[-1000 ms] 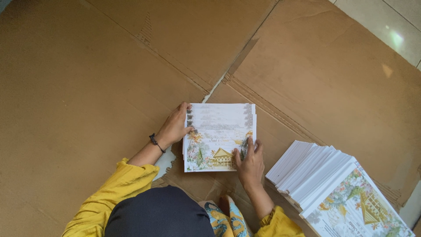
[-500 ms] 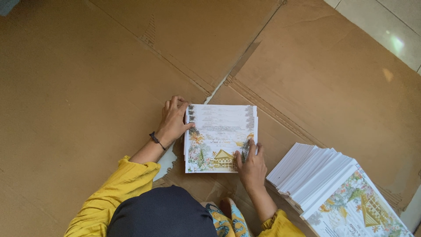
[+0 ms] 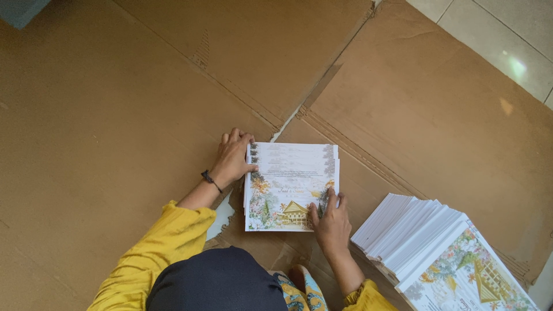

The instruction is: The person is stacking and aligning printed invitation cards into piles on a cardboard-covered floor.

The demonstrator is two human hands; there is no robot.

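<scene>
Here, a person in yellow sleeves is sitting on big brown cardboard sheets that are covering the floor. Going from left to right, the left hand is lying on the left edge of a small stack of cards, with the fingers curled over the top corner and the thumb pressing on the side. A thin dark band is sitting on that wrist. The cards are lying flat on the cardboard, right in front of the person, fanned a little so white edges are showing at the top. The top card is white with grey lines of writing, green and orange flowers down its left side, and a little golden house near the bottom. The right hand is resting open on the bottom right corner of the stack, fingers flat and pressing down. Farther right, well apart from the hands, a big pile of cards is leaning sideways, showing many white edges. Its top card is showing the same flowers and golden house. Pale floor tiles are peeking out at the top right.
</scene>
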